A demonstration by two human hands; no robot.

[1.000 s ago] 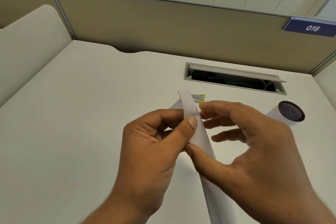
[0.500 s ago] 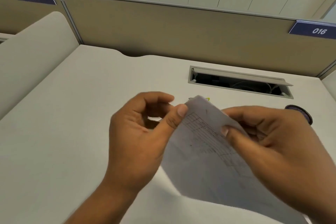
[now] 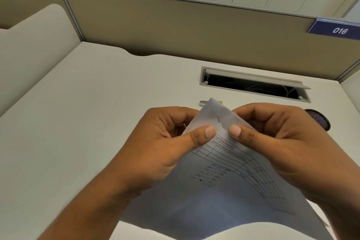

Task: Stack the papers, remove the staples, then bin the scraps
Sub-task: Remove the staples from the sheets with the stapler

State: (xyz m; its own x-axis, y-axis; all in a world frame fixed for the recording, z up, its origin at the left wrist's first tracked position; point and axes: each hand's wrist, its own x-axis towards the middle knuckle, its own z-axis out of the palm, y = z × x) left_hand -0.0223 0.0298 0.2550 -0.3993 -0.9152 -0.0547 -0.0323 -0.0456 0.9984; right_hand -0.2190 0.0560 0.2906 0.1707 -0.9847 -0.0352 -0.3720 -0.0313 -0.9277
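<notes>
I hold stapled papers [image 3: 218,191], white sheets with a printed table, lifted off the desk with one corner pointing up. My left hand [image 3: 161,142] pinches that corner from the left and my right hand [image 3: 276,142] pinches it from the right, thumbs almost touching. A small dark staple [image 3: 218,119] sits in the corner just above the thumbs. Behind the corner, a metal staple remover [image 3: 203,102] with a yellow part lies on the desk, mostly hidden by the paper.
A white desk [image 3: 87,122] stretches left and ahead. An open cable slot [image 3: 253,85] is set in the desk at the back right. A dark round mesh-topped container [image 3: 319,118] peeks out behind my right hand. Beige partition walls [image 3: 175,25] close off the back.
The papers turned from edge-on to face me, printed side up. Both thumbs moved together onto the stapled corner.
</notes>
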